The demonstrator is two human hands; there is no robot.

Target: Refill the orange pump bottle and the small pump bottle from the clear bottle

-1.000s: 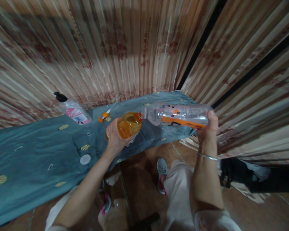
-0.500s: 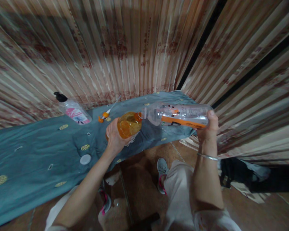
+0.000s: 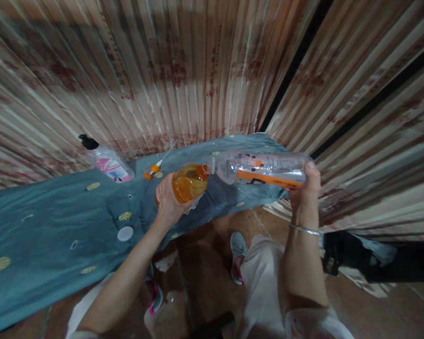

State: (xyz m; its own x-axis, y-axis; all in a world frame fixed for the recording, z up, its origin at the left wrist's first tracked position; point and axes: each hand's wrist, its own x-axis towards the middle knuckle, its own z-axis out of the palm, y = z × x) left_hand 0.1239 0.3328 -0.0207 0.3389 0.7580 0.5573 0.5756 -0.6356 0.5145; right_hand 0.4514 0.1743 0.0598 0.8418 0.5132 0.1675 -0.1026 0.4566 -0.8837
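Note:
My left hand (image 3: 169,202) is wrapped round an orange, see-through bottle (image 3: 189,184), whose neck points up and to the right. In my right hand (image 3: 308,181), a clear plastic bottle with an orange-striped label (image 3: 268,169) lies nearly level, its base against my fingers. The mouths of the two bottles meet at the centre. Behind the orange bottle, an orange-and-white pump top (image 3: 153,169) with a thin tube rests on the teal cloth (image 3: 56,212). A round white cap (image 3: 125,233) lies left of my left forearm.
A clear pump bottle with a pink label and black top (image 3: 111,165) stands at the cloth's back edge. Pleated patterned curtains (image 3: 183,70) hang behind and at the right. Dark items (image 3: 378,256) are at the lower right.

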